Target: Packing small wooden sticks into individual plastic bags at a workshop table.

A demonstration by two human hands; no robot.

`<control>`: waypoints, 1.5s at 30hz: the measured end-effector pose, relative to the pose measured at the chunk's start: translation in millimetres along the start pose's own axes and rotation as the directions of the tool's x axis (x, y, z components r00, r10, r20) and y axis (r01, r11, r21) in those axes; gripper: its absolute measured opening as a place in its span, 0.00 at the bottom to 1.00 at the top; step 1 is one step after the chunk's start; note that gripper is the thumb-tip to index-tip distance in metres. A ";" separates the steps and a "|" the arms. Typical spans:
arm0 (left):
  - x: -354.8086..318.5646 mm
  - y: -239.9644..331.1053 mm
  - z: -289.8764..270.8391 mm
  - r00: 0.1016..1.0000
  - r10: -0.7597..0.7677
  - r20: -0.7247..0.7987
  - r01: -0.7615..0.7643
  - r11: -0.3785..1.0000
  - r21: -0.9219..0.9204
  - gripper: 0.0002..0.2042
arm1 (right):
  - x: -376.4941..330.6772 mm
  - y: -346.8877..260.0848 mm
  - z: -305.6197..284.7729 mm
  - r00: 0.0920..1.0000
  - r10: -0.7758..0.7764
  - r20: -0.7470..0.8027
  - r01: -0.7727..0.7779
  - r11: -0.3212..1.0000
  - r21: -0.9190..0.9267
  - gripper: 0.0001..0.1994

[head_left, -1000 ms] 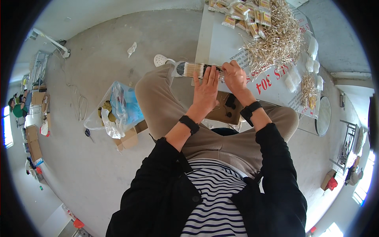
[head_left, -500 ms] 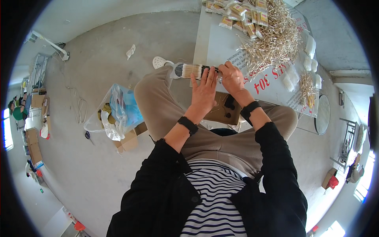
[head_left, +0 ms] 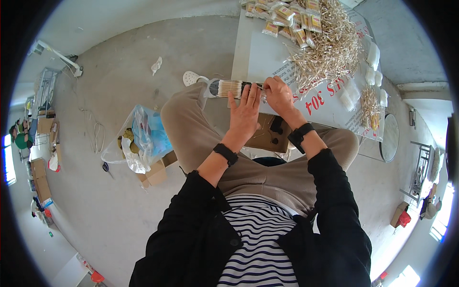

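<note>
Just beyond the right fingers [head_left: 272, 84], piled cotton swabs [head_left: 330, 52]; leftward, perhaps scissors [head_left: 105, 167].

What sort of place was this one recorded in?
Likely a small, makeshift workshop: a big heap of loose cotton swabs and a pile of swab packets lie on a grey tabletop, above a bare concrete floor.

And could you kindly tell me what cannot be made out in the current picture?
In the head view:
Right part of the cotton swab row: hidden by the left hand.
What the right hand touches: too small, covered by its own fingers.
Far end of the swab pile: cut off by the upper edge.
Dark things in the cardboard box: too small to identify.
</note>
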State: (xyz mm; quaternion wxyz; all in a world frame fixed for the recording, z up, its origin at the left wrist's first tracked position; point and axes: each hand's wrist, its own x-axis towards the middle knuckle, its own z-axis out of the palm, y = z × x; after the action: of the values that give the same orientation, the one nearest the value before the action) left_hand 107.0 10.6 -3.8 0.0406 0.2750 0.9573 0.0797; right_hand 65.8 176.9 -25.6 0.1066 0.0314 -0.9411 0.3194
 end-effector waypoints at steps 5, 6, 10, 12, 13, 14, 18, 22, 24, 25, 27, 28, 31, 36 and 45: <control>0.6 1.7 1.7 1.000 0.004 -0.021 -0.004 1.000 0.011 0.59 | -5.5 -5.2 -0.9 0.999 0.033 0.011 -0.033 0.999 -0.013 0.04; 1.2 2.1 1.5 1.000 0.004 -0.022 -0.003 1.000 0.010 0.59 | -5.3 -6.1 -1.6 0.999 0.040 0.011 -0.040 0.999 -0.023 0.04; 1.0 0.1 0.6 1.000 0.028 -0.007 -0.028 0.999 0.023 0.57 | -3.1 -9.0 1.0 0.997 0.080 0.019 -0.080 0.996 -0.029 0.05; 3.2 0.5 -1.2 0.999 0.040 -0.023 -0.039 0.999 0.031 0.57 | -0.9 -6.3 2.1 0.995 0.099 0.024 -0.099 0.995 -0.028 0.04; 4.5 1.5 -3.0 0.999 0.044 -0.025 -0.044 0.999 0.031 0.57 | -0.6 -3.0 1.0 0.995 0.101 0.020 -0.100 0.994 -0.030 0.04; 5.8 2.6 -4.7 0.999 0.043 0.016 -0.043 0.999 0.022 0.58 | -0.8 1.5 -2.3 0.994 0.107 -0.002 -0.107 0.994 -0.005 0.03; 4.1 0.1 -8.7 0.998 0.031 0.052 -0.030 0.999 -0.023 0.59 | 1.5 18.2 -30.8 0.913 0.379 -0.153 -0.399 0.906 -0.139 0.06; 3.1 1.3 -10.2 0.998 0.017 0.067 -0.014 0.999 -0.036 0.59 | -9.4 38.9 -48.9 0.822 0.521 -0.231 -0.563 0.803 -0.195 0.09; 3.0 1.6 -10.1 0.998 0.024 0.054 -0.021 0.999 -0.046 0.59 | -12.7 45.6 -48.6 0.780 0.604 -0.163 -0.625 0.741 -0.244 0.11; 4.1 2.5 -9.9 0.998 0.027 0.056 -0.025 0.999 -0.046 0.59 | -13.1 50.4 -50.5 0.778 0.606 -0.165 -0.628 0.739 -0.244 0.11; 6.0 3.0 -9.1 0.997 0.032 0.063 -0.029 0.999 -0.039 0.59 | -10.4 52.1 -54.0 0.808 0.568 -0.158 -0.588 0.760 -0.276 0.10; 5.3 2.4 -8.6 0.997 0.028 0.067 -0.025 0.999 -0.039 0.59 | -11.1 48.8 -57.3 0.809 0.568 -0.153 -0.587 0.761 -0.276 0.10; 5.1 3.5 -5.8 0.998 0.022 0.055 -0.019 0.998 -0.053 0.60 | -23.8 46.4 -74.7 0.807 0.580 -0.108 -0.590 0.783 -0.197 0.08; 2.3 -0.9 -4.8 1.000 0.018 0.021 -0.017 0.998 -0.065 0.59 | -63.0 30.6 -102.9 0.831 0.247 0.499 -0.269 0.963 -0.029 0.08; 4.5 4.5 -5.5 1.000 0.027 -0.013 -0.028 0.999 -0.042 0.59 | -16.1 50.2 -65.2 0.906 0.423 -0.023 -0.400 0.836 -0.375 0.08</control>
State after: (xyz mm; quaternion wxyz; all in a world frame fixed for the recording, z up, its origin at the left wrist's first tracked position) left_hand 104.9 16.0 2.3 0.0392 0.2867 0.9517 0.1024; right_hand 86.9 256.2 -8.6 0.0109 -0.1827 -0.9716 0.1500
